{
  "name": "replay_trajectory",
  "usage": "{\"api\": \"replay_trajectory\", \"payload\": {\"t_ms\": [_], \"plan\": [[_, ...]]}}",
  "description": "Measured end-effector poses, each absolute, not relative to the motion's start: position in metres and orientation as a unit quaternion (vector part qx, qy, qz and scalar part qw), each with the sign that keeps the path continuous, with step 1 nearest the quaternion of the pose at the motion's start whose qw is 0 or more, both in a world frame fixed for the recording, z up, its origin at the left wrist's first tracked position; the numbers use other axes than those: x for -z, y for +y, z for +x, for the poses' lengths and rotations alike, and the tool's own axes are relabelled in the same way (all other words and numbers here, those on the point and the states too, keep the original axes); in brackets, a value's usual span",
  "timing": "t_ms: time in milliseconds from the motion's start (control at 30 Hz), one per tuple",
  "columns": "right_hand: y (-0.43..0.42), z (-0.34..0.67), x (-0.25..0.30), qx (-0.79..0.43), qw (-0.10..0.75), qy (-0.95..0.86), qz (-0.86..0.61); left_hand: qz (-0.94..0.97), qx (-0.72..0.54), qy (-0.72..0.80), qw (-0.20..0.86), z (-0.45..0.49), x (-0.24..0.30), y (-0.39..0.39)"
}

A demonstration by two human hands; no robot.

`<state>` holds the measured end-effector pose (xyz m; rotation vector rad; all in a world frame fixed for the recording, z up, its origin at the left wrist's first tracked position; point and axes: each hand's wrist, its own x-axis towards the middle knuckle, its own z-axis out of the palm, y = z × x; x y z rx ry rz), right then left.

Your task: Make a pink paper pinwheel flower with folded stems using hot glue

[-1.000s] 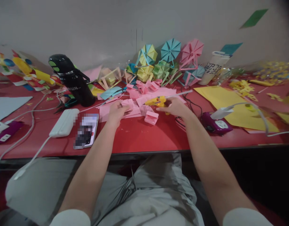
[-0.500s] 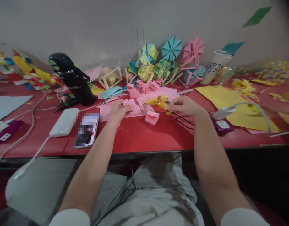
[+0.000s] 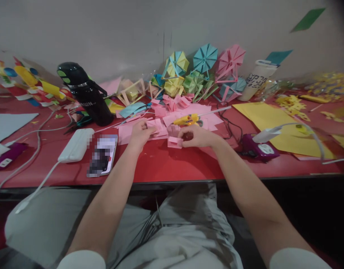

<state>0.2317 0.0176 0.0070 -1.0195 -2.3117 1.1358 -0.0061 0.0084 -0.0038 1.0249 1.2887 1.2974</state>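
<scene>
My left hand (image 3: 141,133) is closed on a folded pink paper piece (image 3: 153,127) above the pink sheets (image 3: 125,133). A second folded pink paper piece (image 3: 174,142), box-like in shape, is pinched at its right side between the thumb and fingers of my right hand (image 3: 192,135). Just behind that hand, the yellow glue gun (image 3: 186,119) lies on pink paper with a clear glue stick (image 3: 217,110) poking out of its back. More folded pink pieces (image 3: 172,103) are heaped farther back.
Paper umbrella-like models (image 3: 205,58) line the wall. A black bottle (image 3: 89,99) and a phone (image 3: 103,155) stand and lie at left, near a white power bank (image 3: 77,145). At right are a purple power socket (image 3: 258,146), yellow sheets (image 3: 273,123) and a white cup (image 3: 254,80).
My right hand has let go of the glue gun, which now rests on the paper, and moved left and nearer to grip the pink box-like piece. My left hand stays put.
</scene>
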Motion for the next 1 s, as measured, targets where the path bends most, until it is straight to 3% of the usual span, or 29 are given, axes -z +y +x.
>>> {"api": "replay_trajectory", "payload": {"t_ms": [167, 467, 667, 1000], "plan": [[0.017, 0.231, -0.006, -0.431, 0.266, -0.789, -0.348, 0.427, -0.532, 0.537, 0.496, -0.007, 0.004, 0.008], [0.024, 0.223, 0.01, -0.373, 0.246, -0.84, -0.307, 0.426, -0.54, 0.528, 0.499, -0.008, 0.006, 0.009], [0.024, 0.215, 0.018, -0.513, 0.325, -0.748, -0.268, 0.427, -0.538, 0.531, 0.495, -0.007, 0.007, 0.009], [0.02, 0.214, 0.017, -0.529, 0.282, -0.734, -0.319, 0.422, -0.545, 0.525, 0.499, -0.006, 0.004, 0.008]]}}
